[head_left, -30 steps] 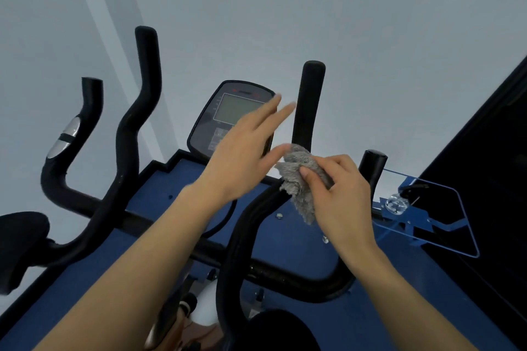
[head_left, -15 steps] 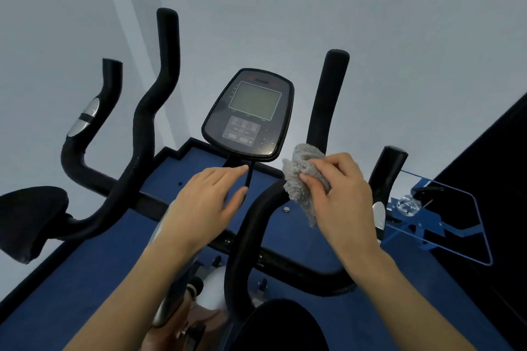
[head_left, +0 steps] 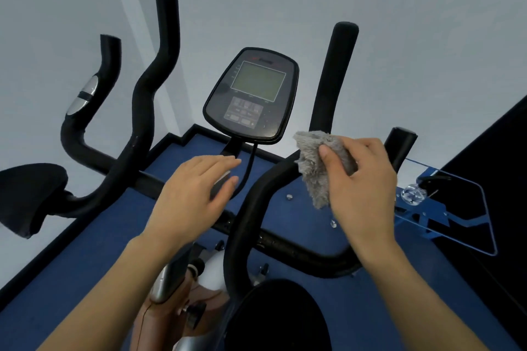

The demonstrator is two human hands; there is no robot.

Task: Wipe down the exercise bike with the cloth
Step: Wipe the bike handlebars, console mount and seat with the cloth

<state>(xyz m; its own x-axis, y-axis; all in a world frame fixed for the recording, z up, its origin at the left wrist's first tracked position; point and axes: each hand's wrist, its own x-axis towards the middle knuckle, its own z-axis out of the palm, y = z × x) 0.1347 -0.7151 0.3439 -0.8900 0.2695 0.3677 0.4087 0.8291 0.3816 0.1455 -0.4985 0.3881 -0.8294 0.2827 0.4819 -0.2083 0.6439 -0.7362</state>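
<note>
Cloth (head_left: 319, 168) is pinched in right hand (head_left: 362, 182) against bike handlebar (head_left: 265, 194) | left hand (head_left: 194, 196) is held flat, empty, fingers extended.

Left hand (head_left: 196, 194) dropped from in front of console (head_left: 252, 94), fingers raised, to low over crossbar (head_left: 148, 179) beneath it, palm down, fingers flat. Console screen, half hidden a second ago, now fully visible. Right hand (head_left: 362, 179) with cloth (head_left: 316, 165) moved little on right handlebar (head_left: 330, 88); cloth hangs a bit looser below thumb. Camera tilted down and right: handlebars and console sit higher and more central in view.
</note>
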